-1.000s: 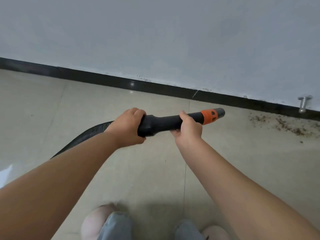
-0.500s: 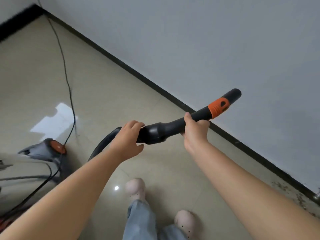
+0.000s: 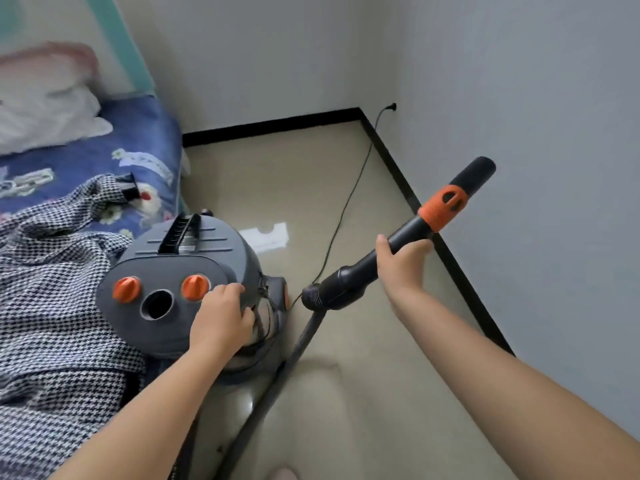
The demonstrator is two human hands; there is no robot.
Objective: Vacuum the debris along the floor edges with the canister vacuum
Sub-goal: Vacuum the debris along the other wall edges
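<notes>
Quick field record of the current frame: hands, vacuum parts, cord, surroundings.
left hand: on the canister vacuum top, fingers curled at its right edge beside an orange knob
right hand: grips the black wand, nozzle raised off the floor
hose: runs from wand down to the floor
power cord: plugged into the wall
bed: left of canister, checked fabric on it
debris: none visible

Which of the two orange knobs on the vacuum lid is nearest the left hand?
The right-hand orange knob, just beside the left hand; the other orange knob sits beyond the round hole.
</notes>
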